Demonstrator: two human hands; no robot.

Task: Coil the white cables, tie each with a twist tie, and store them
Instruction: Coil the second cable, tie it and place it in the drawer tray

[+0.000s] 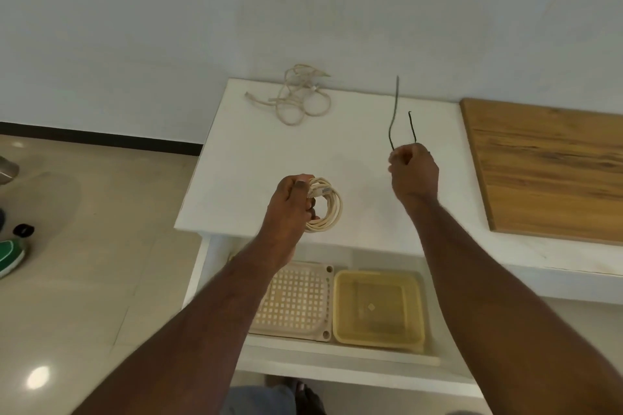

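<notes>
My left hand [292, 199] grips a coiled white cable [328, 209] above the front of the white table [256, 152]; a plug end lies across the coil near my thumb. My right hand [414, 170] pinches a dark twist tie [393, 111], bent in a U with both ends pointing up, to the right of the coil. A second white cable [296, 98] lies loose and tangled at the table's back edge by the wall.
Below the table front an open drawer holds a perforated cream tray [303, 300] and a yellow translucent tub [379, 308]. A wooden board [546, 168] lies on the counter to the right. A green shoe [11, 254] is on the floor at left.
</notes>
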